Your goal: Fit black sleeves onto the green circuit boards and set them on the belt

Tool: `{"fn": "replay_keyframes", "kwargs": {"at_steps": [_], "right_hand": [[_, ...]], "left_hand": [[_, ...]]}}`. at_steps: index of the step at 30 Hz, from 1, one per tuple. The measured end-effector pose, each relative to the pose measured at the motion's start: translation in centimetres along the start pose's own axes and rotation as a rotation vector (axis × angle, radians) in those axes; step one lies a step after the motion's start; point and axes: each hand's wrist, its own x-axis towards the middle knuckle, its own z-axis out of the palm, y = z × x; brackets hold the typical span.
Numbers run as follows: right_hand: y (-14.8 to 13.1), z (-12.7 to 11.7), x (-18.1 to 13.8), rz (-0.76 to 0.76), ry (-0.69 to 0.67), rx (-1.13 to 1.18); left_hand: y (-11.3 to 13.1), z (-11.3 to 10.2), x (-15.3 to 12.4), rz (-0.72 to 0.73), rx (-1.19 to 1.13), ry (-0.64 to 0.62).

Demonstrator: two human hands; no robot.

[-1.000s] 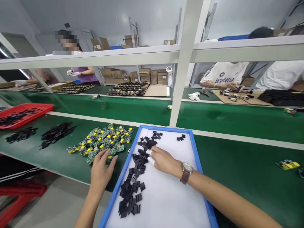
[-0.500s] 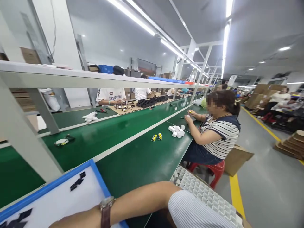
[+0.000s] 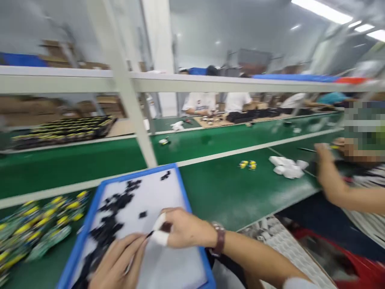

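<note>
**White fingertip covers and a brown watch strap**

Your right hand wears the covers on thumb and forefinger, plain and rounded. The dark reddish-brown strap rings that wrist, its details blurred. Your right forearm is bare up to a pale sleeve, just its edge showing. Your left hand is bare.

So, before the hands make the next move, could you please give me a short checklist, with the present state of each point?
1. Left hand and right hand both over the blue-rimmed tray: ok.
2. White finger covers on the right hand: ok.
3. Small dark piece where the hands meet: ok.
4. Which hand grips it: cannot tell, blurred.
5. Black pieces all in one group: not ok, a single piece lies apart.
6. Yellow-and-green boards outside the tray: ok.
</note>
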Motion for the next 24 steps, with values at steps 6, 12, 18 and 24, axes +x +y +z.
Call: {"fn": "replay_keyframes", "kwargs": {"at_steps": [6, 12, 18, 24], "right_hand": [[-0.7, 0.1, -3.7, 0.035, -0.025, 0.120], [-1.5, 0.7, -5.1, -0.004, 0.052, 0.245], [-1.4, 1.1, -5.7, -0.027, 0.085, 0.319], [-1.8, 0.8, -6.4, 0.051, 0.081, 0.314]], "left_hand": [[3.6, -2.3, -3.0, -0.006, 0.066, -0.054], [5.0, -0.9, -3.7, -0.024, 0.135, -0.078], [5.4, -0.9, -4.1, -0.072, 0.100, -0.066], [5.6, -1.1, -4.2, -0.057, 0.097, -0.154]]}}
